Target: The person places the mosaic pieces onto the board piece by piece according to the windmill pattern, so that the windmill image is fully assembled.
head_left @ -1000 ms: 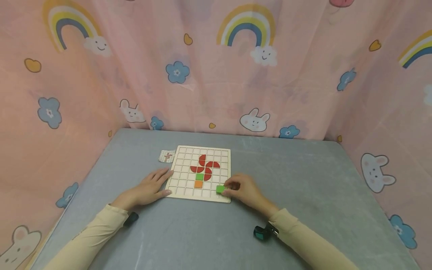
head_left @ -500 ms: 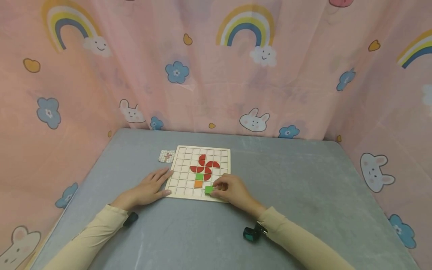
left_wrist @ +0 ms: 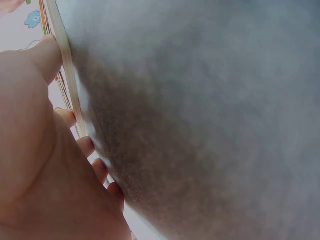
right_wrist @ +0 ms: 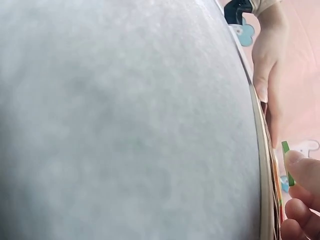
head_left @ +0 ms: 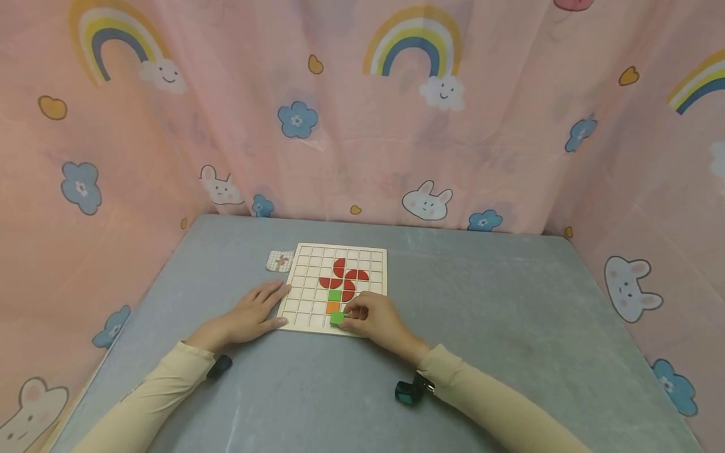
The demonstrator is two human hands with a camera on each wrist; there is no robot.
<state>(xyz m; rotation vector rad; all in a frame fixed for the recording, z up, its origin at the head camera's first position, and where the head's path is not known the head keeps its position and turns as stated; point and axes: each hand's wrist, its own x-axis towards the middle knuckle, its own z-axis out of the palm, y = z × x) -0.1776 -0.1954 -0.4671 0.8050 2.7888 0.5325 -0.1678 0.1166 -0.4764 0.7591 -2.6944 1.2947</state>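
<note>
A square wooden grid board [head_left: 308, 250] lies on the table, with red quarter-round tiles [head_left: 338, 267] forming a pinwheel. Below them sit a green square tile [head_left: 335, 295] and an orange square tile [head_left: 332, 307] in one column. My right hand [head_left: 378, 319] pinches another green square tile [head_left: 337, 319] between thumb and fingers, just below the orange one. In the right wrist view this green tile [right_wrist: 286, 162] stands a little above the board's surface. My left hand [head_left: 247, 318] rests with extended fingers on the board's left edge, thumb at the near left corner.
A small card [head_left: 279, 261] printed with a red pinwheel on a grid lies against the board's upper left side. The grey table [head_left: 481, 302] stretches around the board. A pink patterned curtain [head_left: 362, 151] hangs behind and at both sides.
My right hand has moved left across the board's near rows, carrying the green tile from the right side to below the orange tile. The left hand stays in place.
</note>
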